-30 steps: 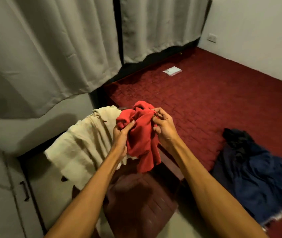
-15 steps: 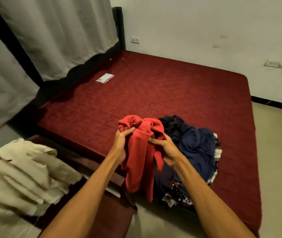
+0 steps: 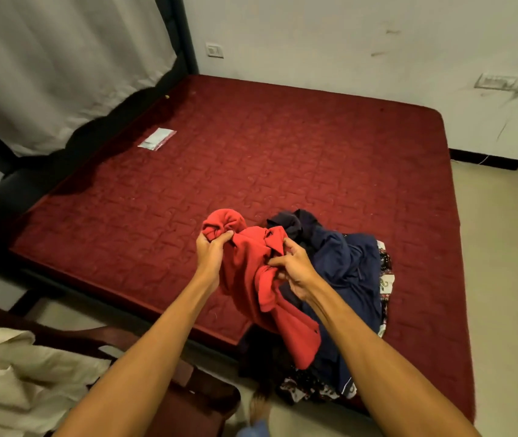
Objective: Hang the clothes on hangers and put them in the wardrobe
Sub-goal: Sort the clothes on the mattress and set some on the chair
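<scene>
Cream cloth (image 3: pixel 14 373) is lying bunched at lower left over dark wooden furniture (image 3: pixel 194 402). A small packet (image 3: pixel 156 142) is lying on the maroon bed (image 3: pixel 283 146), well apart from the work. The left hand (image 3: pixel 210 250) is gripping a balled end of the red garment (image 3: pixel 248 279), fingers curled round it. The garment is hanging crumpled between both hands over the bed edge, apparently being untangled to find its neck. The right hand (image 3: pixel 295 272) is pinching a lower fold. Just beside it, a navy clothes pile (image 3: pixel 346 272) is spilling over the bed edge. No hanger or wardrobe is showing, and the twisted fabric is likely to hinder hanging.
</scene>
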